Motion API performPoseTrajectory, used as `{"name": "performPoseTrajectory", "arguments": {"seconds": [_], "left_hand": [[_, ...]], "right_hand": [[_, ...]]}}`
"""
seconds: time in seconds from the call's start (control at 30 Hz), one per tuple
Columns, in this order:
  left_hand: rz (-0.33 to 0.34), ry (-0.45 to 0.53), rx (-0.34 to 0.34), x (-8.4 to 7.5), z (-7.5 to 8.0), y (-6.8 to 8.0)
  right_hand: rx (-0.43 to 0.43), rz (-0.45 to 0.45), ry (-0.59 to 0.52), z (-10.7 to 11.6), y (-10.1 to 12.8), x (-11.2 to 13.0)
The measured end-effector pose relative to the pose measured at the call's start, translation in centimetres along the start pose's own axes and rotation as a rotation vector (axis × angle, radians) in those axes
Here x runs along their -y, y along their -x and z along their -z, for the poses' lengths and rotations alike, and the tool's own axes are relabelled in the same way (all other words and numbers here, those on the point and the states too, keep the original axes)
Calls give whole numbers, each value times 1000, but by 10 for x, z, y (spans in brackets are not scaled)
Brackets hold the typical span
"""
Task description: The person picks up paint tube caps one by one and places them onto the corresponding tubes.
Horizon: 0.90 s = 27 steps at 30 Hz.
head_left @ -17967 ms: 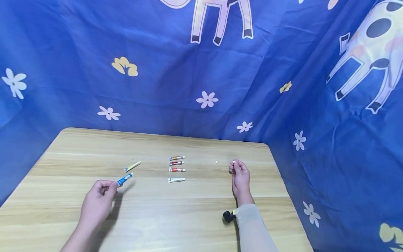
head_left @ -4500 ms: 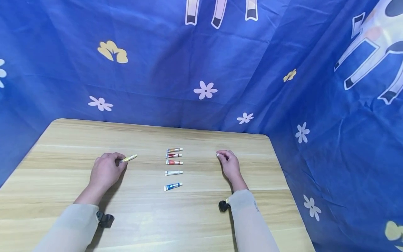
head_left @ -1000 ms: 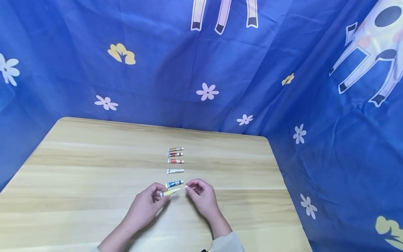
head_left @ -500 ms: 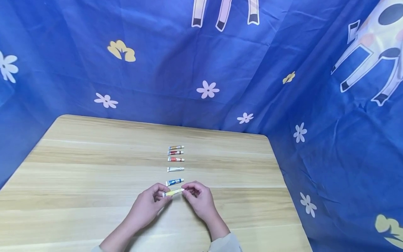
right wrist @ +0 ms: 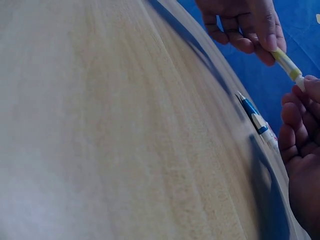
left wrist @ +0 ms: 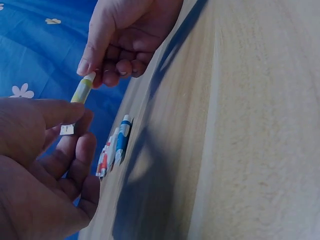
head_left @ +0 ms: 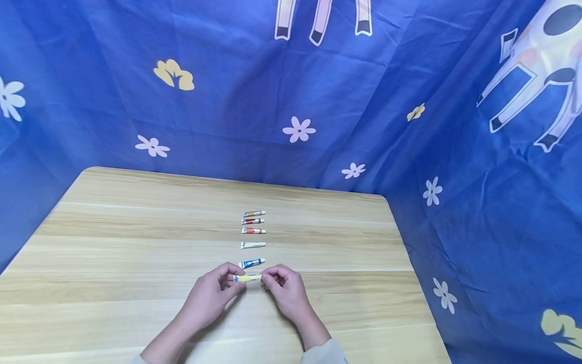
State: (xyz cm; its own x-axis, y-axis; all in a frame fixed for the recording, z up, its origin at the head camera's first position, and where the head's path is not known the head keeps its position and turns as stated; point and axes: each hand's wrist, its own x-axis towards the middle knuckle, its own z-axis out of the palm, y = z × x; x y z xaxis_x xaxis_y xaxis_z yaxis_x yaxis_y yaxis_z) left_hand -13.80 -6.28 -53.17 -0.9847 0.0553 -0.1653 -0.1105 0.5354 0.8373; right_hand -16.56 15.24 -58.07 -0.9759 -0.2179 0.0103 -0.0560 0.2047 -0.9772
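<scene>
Left hand [head_left: 206, 298] pinches the crimped end of the yellow tube [head_left: 247, 278]; right hand [head_left: 284, 290] pinches its cap end. Tube held just above the worktop [head_left: 113, 263], on the near side of the blue tube [head_left: 251, 263]. Five tubes lie in a row; the yellow one is not yet laid down, judged last.
</scene>
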Motion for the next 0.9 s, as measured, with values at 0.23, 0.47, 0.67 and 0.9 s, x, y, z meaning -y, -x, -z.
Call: {"name": "performPoseTrajectory", "arguments": {"seconds": [0.23,0.47,0.67,0.9], "left_hand": [[-10,1,10,-4,-1,1],[-22,5,20,-2,-3,1],[-32,19,11,0,0,1],[-20,33,3,2,5,-2]], "right_hand": [[-24,4,80,-4,1,1],[-36,-2,114,-4,4,4],[24,22,151,3,3,7],[97,105,113,11,1,11]]}}
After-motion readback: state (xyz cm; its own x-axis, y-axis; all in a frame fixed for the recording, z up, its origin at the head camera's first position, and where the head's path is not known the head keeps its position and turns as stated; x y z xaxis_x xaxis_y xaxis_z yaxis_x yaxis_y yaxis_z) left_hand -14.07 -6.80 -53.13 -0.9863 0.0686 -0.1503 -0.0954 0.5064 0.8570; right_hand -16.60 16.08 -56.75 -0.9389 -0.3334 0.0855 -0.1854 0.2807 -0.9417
